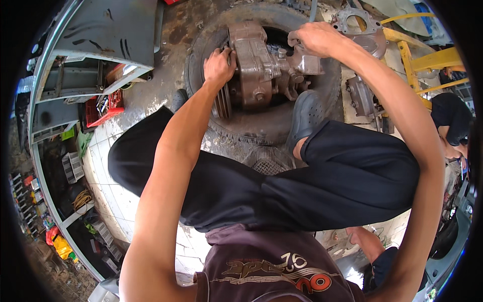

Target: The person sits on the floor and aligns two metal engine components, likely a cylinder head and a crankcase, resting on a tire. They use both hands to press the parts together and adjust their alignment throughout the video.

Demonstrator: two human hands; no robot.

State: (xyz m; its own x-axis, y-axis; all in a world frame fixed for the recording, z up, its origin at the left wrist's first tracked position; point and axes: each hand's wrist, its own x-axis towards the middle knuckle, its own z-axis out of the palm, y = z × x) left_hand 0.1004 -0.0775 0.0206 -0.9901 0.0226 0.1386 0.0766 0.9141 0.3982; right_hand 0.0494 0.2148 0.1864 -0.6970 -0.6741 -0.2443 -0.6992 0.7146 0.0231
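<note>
1. Gripping from the head view: left hand point(219, 65) is clasping the finned end of the rusty engine block point(261, 63); right hand point(314, 39) is closing on its top at 1 o'clock.
2. Engine is lying inside one tyre point(261, 126) at 12 o'clock, seemingly part stripped; loose metal covers point(359, 25) are sitting at 1 o'clock.
3. Counting: one engine, one tyre, two hands, one red crate point(103, 110) at 9 o'clock.

Rusty brown engine block point(261, 65) lies on its side inside a worn tyre point(322, 100); greasy.

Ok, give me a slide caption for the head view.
Both hands, left and right, grip a rusty engine block resting in a tyre.
</note>
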